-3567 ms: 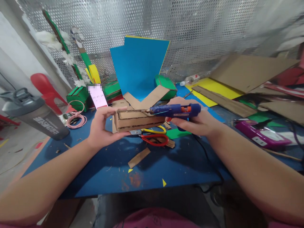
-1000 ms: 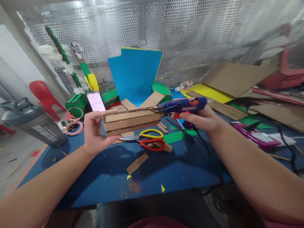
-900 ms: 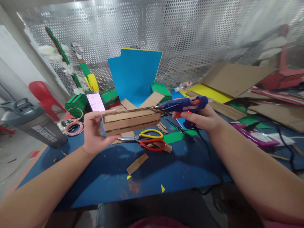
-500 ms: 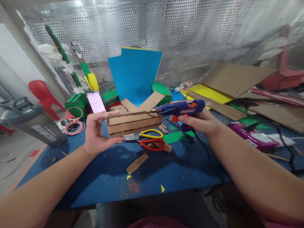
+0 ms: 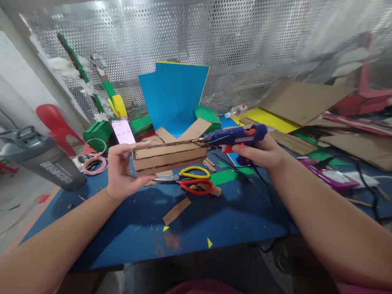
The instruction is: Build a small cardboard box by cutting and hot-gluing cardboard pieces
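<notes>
My left hand grips the left end of a long brown cardboard box piece and holds it up above the blue table. My right hand is closed round a blue hot glue gun with an orange trigger and a red light. The gun's metal nozzle touches the top right edge of the cardboard piece. A black cord runs from the gun down over the table's front edge.
Scissors with yellow and red handles lie under the cardboard piece, beside cardboard scraps. A grey shaker bottle stands at the left. Green boxes, a blue sheet, cardboard sheets and a purple case crowd the back and right.
The glue gun's nozzle has slid from mid-length to the right end of the cardboard's top edge. Over the last half second both hands rose slightly together.
</notes>
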The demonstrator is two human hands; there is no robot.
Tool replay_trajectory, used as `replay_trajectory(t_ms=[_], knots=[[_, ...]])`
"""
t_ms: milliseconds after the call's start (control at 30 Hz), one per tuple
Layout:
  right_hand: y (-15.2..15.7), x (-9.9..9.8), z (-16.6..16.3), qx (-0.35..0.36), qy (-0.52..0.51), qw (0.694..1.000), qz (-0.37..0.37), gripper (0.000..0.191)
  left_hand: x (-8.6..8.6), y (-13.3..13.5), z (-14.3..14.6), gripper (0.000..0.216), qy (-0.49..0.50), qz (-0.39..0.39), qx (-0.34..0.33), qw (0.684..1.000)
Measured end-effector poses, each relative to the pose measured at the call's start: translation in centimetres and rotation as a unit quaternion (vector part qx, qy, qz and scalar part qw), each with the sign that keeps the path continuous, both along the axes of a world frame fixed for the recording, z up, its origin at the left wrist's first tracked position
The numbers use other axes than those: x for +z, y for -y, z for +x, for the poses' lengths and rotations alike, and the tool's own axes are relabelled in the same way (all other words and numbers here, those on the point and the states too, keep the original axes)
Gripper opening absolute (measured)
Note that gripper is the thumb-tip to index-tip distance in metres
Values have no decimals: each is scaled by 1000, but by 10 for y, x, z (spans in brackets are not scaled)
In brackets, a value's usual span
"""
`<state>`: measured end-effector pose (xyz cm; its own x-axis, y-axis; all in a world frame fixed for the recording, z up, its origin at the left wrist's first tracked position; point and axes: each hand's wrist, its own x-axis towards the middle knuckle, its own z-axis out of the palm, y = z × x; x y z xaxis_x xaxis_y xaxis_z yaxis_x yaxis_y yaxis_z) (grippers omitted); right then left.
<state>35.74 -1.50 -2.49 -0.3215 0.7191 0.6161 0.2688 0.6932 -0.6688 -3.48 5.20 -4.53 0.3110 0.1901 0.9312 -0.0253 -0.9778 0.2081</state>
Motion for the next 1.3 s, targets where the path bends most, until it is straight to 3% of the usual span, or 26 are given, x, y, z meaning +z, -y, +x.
replay_trajectory(t_ms=[367, 633, 1000, 1300], knots=[[-3, 0, 14, -1, 28, 1000, -13, 34, 1, 0, -4, 88, -16, 2, 8, 1000], [2, 4, 10, 21, -15, 1000, 3, 34, 2, 1, -3, 87, -17, 18, -3, 1000], [-2, -2, 12, 8, 8, 999, -34, 35, 1, 1, 1, 83, 9, -5, -18, 1000], [-1, 2, 13, -13, 18, 1000, -20, 37, -1, 0, -1, 88, 17, -38, -25, 999]])
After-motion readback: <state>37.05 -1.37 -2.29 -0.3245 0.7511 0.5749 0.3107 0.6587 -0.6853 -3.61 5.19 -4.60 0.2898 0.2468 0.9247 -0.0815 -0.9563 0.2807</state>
